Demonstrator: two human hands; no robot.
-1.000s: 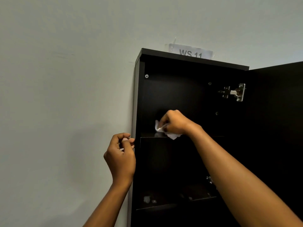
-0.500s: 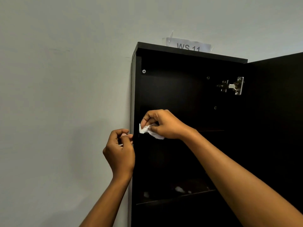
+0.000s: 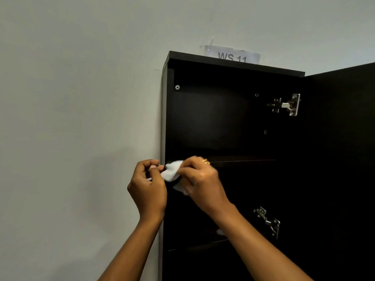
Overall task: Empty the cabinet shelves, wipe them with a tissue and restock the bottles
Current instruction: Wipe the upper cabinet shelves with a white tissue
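Gripping tissue (image 3: 171, 173) w/ both hands, cabinet (image 3: 213, 118) bare

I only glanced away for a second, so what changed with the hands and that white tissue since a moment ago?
The right hand drew the tissue leftward off the upper shelf to the cabinet's front left edge, where it now meets the left hand, whose fingers seem to touch it. The left hand barely moved. The door stayed open, the upper shelf bare.

Black cabinet (image 3: 223, 122), door open.
Its upper shelf (image 3: 243, 161) lay bare; a tissue (image 3: 171, 172) touched the front left edge.
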